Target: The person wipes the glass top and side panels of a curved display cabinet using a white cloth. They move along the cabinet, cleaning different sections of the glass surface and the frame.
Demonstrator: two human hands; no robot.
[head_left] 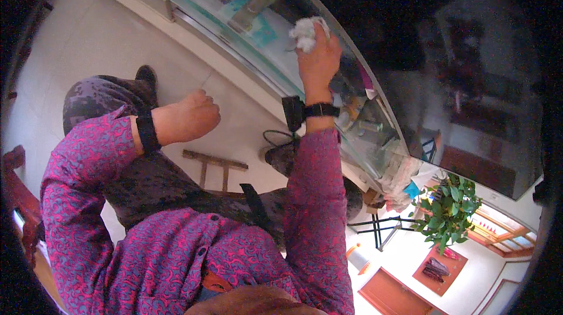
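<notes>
while reaching over the glass case [284,65] in the upper middle of the frame, holds a white cloth [303,34] in the right hand [319,57], with fingers drawn in narrow around the wad. probably has it bunched so to keep a soft thickness between fingertips and pane; seems to rest it on the glass, though cannot tell how firmly. wears a boxy black wristband [292,112] on that arm, likely set on the wrist to leave the fingers free. bends the left hand [186,118] into a loose fist, left of centre and well apart from the case, perhaps just to stay out of the way; cannot tell whether anything sits inside it. looks through the pane onto teal packets [265,34], shielded by the glass from the cloth. has a wooden frame [215,159], maybe of a stool, low in the centre, possibly cramping the feet. faces a dark glossy panel [481,109] at upper right; could brush crumpled pale fabric [399,183] and a leafy plant [448,209] at lower right, by the case's near end.
</notes>
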